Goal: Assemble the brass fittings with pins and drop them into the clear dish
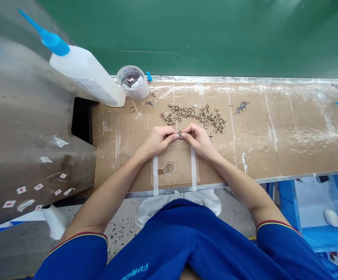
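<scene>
My left hand [161, 140] and my right hand [197, 140] meet over the cardboard-covered bench, thumbs and forefingers pinched together. Between the fingertips is a tiny part with blue and dark metal on it [179, 133]; its exact kind is too small to make out. Both hands appear to grip it from opposite sides. Just beyond them lies a loose pile of small brass-coloured metal parts [206, 116]. Farther right sits a little cluster of similar parts with blue on them [242, 107]. Under my wrists, a cardboard piece [175, 175] is taped down with white strips.
A white bottle with a blue nozzle [87, 74] stands at the back left beside a round tub [134, 83] holding white scraps. A wooden stick [135, 107] lies near it. A metal panel [37, 116] rises at left; blue bins [317, 214] stand below the bench at right.
</scene>
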The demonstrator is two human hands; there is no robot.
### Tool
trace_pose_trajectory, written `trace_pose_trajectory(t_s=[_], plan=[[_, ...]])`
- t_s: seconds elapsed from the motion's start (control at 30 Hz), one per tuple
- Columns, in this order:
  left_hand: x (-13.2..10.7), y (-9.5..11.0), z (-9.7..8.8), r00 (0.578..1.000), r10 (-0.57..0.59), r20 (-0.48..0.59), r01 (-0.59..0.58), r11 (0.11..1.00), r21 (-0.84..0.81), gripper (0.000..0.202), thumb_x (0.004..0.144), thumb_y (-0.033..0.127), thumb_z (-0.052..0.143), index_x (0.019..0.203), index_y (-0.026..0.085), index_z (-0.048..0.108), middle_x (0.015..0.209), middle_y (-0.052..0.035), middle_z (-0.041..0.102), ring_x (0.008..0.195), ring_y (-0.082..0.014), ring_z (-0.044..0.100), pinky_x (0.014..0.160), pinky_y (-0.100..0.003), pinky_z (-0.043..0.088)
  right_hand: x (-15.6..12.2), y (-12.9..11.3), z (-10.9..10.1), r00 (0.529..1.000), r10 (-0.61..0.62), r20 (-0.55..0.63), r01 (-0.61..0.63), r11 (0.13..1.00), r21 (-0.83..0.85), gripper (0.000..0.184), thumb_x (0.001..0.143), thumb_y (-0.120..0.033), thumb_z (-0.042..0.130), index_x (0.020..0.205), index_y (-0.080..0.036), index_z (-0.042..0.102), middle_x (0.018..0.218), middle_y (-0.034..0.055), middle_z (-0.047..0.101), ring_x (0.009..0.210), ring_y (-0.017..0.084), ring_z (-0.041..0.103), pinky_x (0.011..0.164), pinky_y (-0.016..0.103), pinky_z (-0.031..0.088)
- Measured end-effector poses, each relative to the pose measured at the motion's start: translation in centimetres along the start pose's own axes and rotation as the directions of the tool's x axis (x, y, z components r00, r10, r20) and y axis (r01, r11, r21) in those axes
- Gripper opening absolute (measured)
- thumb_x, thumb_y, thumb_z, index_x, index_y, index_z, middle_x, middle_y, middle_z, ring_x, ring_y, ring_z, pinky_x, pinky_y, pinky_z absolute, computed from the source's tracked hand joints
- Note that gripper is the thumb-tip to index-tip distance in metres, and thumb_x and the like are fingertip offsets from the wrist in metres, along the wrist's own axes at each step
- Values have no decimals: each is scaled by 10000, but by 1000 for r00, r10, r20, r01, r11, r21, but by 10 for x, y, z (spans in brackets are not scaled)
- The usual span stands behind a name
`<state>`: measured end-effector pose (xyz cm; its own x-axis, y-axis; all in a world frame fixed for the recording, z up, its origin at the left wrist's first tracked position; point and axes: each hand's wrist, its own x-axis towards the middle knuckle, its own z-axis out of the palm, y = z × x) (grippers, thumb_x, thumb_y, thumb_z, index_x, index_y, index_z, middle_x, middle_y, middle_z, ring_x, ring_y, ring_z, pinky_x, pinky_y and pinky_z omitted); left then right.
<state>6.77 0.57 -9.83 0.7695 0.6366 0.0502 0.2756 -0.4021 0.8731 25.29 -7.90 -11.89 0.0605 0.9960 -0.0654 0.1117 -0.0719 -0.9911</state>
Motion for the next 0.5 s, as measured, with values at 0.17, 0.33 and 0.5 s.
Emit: trace_pose_trajectory(t_s=[0.17,0.33,0.5], plan=[[1,-2,2,1000,17,0,-17,999,46,283,898,320,565,686,155,652,657,-18,642,625,-129,548,640,-249,400,0,-1,0,999,-24,28,26,997,-79,259,892,-459,709,826,-224,623,833,28,717,783,186,642,734,326,518],[3,-5,6,998,52,21,-54,995,79,278,885,287,563,643,160,614,616,-8,592,600,-125,516,619,-252,367,-1,-3,-1,997,-52,54,58,991,-117,210,886,-388,681,783,-226,597,786,25,706,744,185,617,699,319,482],[2,-6,7,997,74,37,-77,993,90,281,883,283,545,635,161,599,631,-16,583,610,-130,511,623,-258,355,-1,-5,-2,996,-64,62,72,989,-128,262,874,-445,702,771,-226,601,769,30,699,730,191,617,692,325,477]])
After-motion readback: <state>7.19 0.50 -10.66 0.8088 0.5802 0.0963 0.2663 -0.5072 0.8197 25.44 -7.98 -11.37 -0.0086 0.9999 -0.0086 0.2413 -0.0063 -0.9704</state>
